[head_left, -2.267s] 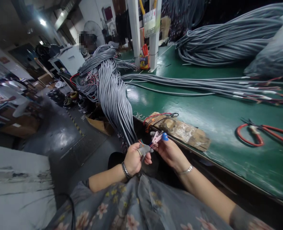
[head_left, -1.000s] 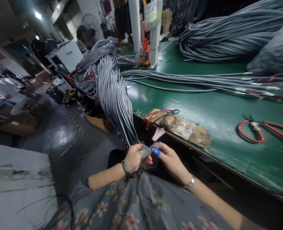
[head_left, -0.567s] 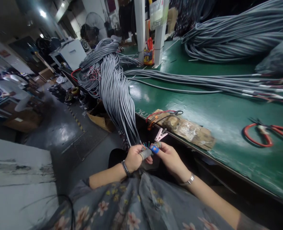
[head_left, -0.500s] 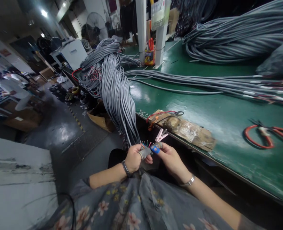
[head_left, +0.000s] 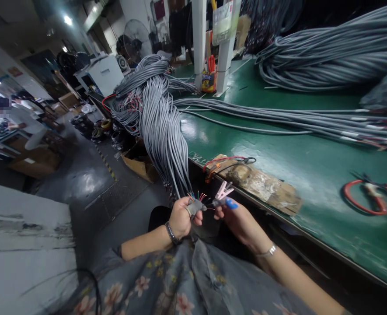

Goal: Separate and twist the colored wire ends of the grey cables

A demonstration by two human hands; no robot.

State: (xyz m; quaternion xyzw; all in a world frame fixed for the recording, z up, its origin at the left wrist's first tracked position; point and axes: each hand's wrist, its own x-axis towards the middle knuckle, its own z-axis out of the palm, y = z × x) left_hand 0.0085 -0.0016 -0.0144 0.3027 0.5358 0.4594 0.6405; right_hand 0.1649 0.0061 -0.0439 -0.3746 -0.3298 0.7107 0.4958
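Below the bench edge, my left hand (head_left: 181, 218) is closed around a cable end, its thumb wrapped in grey. Thin coloured wires (head_left: 198, 195) fan out above that thumb, in red, green and blue. My right hand (head_left: 241, 221), with blue tape on the thumb, is pinched a short way to the right. A thin wire seems to run from the left thumb to the right fingertips; its end is hidden. Right behind these fingers a pale pink clip (head_left: 224, 191) sticks out by the bench edge. A thick bundle of grey cables (head_left: 165, 127) hangs down toward my left hand.
On the green bench (head_left: 278, 153) lie a worn cardboard piece (head_left: 268, 186), red-handled pliers (head_left: 365, 197) and a row of grey cables (head_left: 245, 114). A big cable coil (head_left: 327, 52) sits behind. An open carton (head_left: 141, 164) stands on the floor; a person (head_left: 22, 118) works far left.
My right hand has moved right, away from my left hand, widening the gap between them. The coloured wires now spread out more. The whole view has shifted slightly.
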